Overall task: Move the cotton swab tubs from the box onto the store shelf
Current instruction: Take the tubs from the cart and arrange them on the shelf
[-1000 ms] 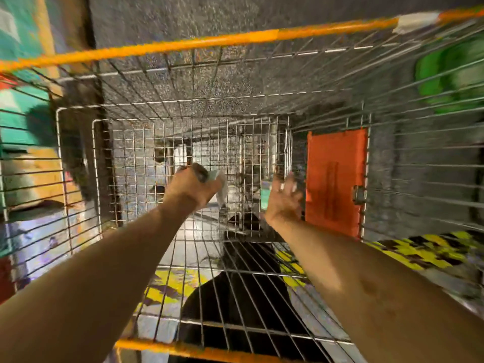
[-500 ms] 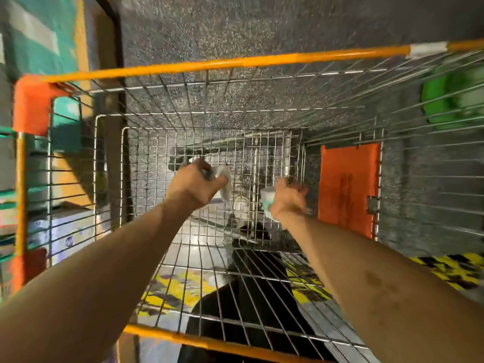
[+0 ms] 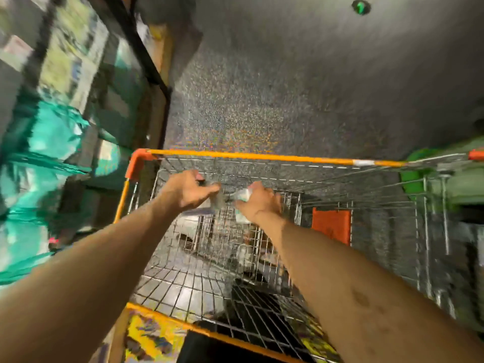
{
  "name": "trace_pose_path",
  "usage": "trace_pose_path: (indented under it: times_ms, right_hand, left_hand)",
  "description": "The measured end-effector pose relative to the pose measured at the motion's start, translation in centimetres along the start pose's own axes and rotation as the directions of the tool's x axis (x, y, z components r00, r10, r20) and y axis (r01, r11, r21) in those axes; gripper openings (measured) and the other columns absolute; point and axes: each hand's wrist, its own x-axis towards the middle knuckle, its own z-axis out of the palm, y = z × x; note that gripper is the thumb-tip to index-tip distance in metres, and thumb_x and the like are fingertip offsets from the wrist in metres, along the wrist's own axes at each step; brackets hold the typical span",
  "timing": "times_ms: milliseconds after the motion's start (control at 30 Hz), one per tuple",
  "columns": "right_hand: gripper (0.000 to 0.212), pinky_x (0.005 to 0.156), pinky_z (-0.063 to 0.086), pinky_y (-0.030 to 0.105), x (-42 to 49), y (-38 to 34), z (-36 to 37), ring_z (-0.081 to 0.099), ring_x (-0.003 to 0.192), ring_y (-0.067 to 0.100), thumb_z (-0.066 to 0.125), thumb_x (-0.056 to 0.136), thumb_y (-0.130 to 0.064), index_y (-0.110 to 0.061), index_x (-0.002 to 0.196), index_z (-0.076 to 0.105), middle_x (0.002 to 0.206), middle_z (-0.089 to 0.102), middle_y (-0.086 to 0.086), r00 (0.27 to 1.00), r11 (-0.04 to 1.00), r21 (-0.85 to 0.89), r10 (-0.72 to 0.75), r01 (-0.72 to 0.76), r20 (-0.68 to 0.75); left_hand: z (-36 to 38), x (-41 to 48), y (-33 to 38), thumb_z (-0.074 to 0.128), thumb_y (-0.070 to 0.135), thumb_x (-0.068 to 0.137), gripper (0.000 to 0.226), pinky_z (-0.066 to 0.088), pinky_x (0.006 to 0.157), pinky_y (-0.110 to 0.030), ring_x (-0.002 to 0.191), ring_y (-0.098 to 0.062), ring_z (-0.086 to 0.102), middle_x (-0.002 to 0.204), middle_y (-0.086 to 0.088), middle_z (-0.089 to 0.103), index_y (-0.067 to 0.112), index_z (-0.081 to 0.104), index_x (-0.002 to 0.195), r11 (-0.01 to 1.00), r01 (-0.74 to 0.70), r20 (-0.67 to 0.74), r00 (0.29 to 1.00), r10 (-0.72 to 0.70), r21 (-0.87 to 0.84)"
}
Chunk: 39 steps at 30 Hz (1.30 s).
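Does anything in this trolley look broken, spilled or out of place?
Nothing looks spilled or broken, though the picture is blurred. The tub held over the wire cart seems whole. Only oddity: a white patch, perhaps tape, on the cart's orange rim.

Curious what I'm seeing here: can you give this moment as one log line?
left hand: grips pale blurred tub | right hand: grips white-and-teal plastic tub | place: both over orange-rimmed wire cart

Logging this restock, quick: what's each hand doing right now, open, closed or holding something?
Left hand: grips a blurred clear tub.
Right hand: grips a white and teal tub.
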Motion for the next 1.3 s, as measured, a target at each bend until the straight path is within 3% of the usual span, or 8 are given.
trace_pose_path:
  times_ms: [133, 200, 267, 433, 600, 800, 1133, 1300]
  right_hand:
    - [0.069, 0.092, 0.047, 0.036, -2.5, -6.7, -4.2, 0.053, 0.122, 0.034, 0.069, 0.077, -0.064, -0.032, 0.135, 0.047, 0.129, 0.06, 0.008, 0.996, 0.996, -0.017, -0.084, 0.084, 0.007]
    - [0.068, 0.088, 0.051, 0.038, -3.5, -9.8, -6.1, 0.058, 0.117, 0.036, 0.066, 0.076, -0.064, -0.03, 0.131, 0.047, 0.126, 0.061, 0.011, 0.988, 0.987, -0.061, -0.151, 0.15, -0.015]
    - [0.062, 0.082, 0.05, 0.035, -4.2, -12.7, -8.0, 0.062, 0.111, 0.035, 0.067, 0.079, -0.059, -0.026, 0.128, 0.05, 0.121, 0.063, 0.011, 0.98, 0.977, -0.07, -0.2, 0.2, 0.004]
    - [0.065, 0.092, 0.051, 0.039, -6.8, -20.8, -12.1, 0.059, 0.114, 0.038, 0.068, 0.083, -0.059, -0.023, 0.133, 0.05, 0.127, 0.055, 0.017, 0.957, 0.959, -0.05, -0.282, 0.278, -0.072]
    - [0.063, 0.098, 0.048, 0.037, -9.6, -28.7, -15.8, 0.057, 0.12, 0.038, 0.071, 0.082, -0.055, -0.02, 0.132, 0.053, 0.13, 0.056, 0.019, 0.907, 0.924, -0.035, -0.382, 0.382, -0.18]
    - [0.065, 0.098, 0.049, 0.041, -11.4, -35.9, -18.7, 0.057, 0.119, 0.038, 0.072, 0.079, -0.055, -0.018, 0.128, 0.053, 0.126, 0.059, 0.017, 0.825, 0.861, -0.119, -0.508, 0.494, -0.246]
    - [0.092, 0.103, 0.046, 0.048, -11.1, -47.9, -22.1, 0.052, 0.124, 0.042, 0.077, 0.076, -0.059, -0.028, 0.15, 0.033, 0.137, 0.05, 0.015, 0.674, 0.645, -0.318, -0.738, 0.694, -0.026]
    - [0.094, 0.102, 0.049, 0.04, -10.8, -52.7, -23.3, 0.054, 0.127, 0.032, 0.078, 0.074, -0.051, -0.027, 0.154, 0.034, 0.144, 0.053, 0.008, 0.547, 0.501, -0.289, -0.83, 0.816, 0.105]
  left_hand:
    - [-7.1, -2.8, 0.4, 0.056, 0.068, 0.08, 0.055, 0.043, 0.071, -0.026, 0.082, -0.025, 0.061, 0.073, -0.004, 0.057, 0.014, 0.053, 0.073, 1.0, 0.018, -0.132, 0.991, -0.015, 0.021]
    - [-10.8, -4.1, 0.1, 0.043, 0.082, 0.065, 0.074, 0.047, 0.076, -0.035, 0.094, -0.032, 0.068, 0.079, -0.008, 0.065, 0.013, 0.065, 0.081, 0.999, -0.015, -0.184, 0.983, 0.022, 0.039]
    - [-14.7, -4.8, -0.6, 0.053, 0.078, 0.074, 0.07, 0.051, 0.079, -0.037, 0.099, -0.033, 0.068, 0.094, -0.011, 0.073, 0.014, 0.074, 0.095, 0.999, -0.014, -0.214, 0.977, 0.024, 0.047]
    - [-24.0, -6.7, -2.0, 0.059, 0.073, 0.076, 0.061, 0.046, 0.08, -0.034, 0.102, -0.032, 0.065, 0.105, -0.008, 0.073, 0.019, 0.072, 0.1, 0.999, -0.035, -0.36, 0.932, 0.047, 0.042]
    - [-31.5, -10.2, -3.5, 0.067, 0.072, 0.069, 0.085, 0.044, 0.097, -0.039, 0.123, -0.038, 0.053, 0.126, -0.022, 0.063, 0.008, 0.062, 0.124, 0.99, -0.109, -0.553, 0.832, 0.043, -0.087]
    - [-37.7, -13.2, -4.7, 0.053, 0.083, 0.047, 0.101, 0.043, 0.093, -0.033, 0.117, -0.031, 0.057, 0.127, -0.013, 0.062, 0.015, 0.061, 0.121, 0.97, -0.147, -0.642, 0.767, -0.012, -0.194]
    - [-44.6, -13.8, -5.9, 0.064, 0.087, 0.048, 0.095, 0.043, 0.085, -0.031, 0.115, -0.024, 0.059, 0.121, -0.003, 0.066, 0.026, 0.059, 0.121, 0.956, -0.212, -0.821, 0.568, -0.046, -0.2]
    - [-46.9, -15.1, -5.6, 0.083, 0.061, 0.06, 0.07, 0.041, 0.079, -0.024, 0.099, -0.016, 0.061, 0.105, 0.005, 0.064, 0.019, 0.064, 0.112, 0.938, -0.305, -0.912, 0.409, -0.026, -0.163]
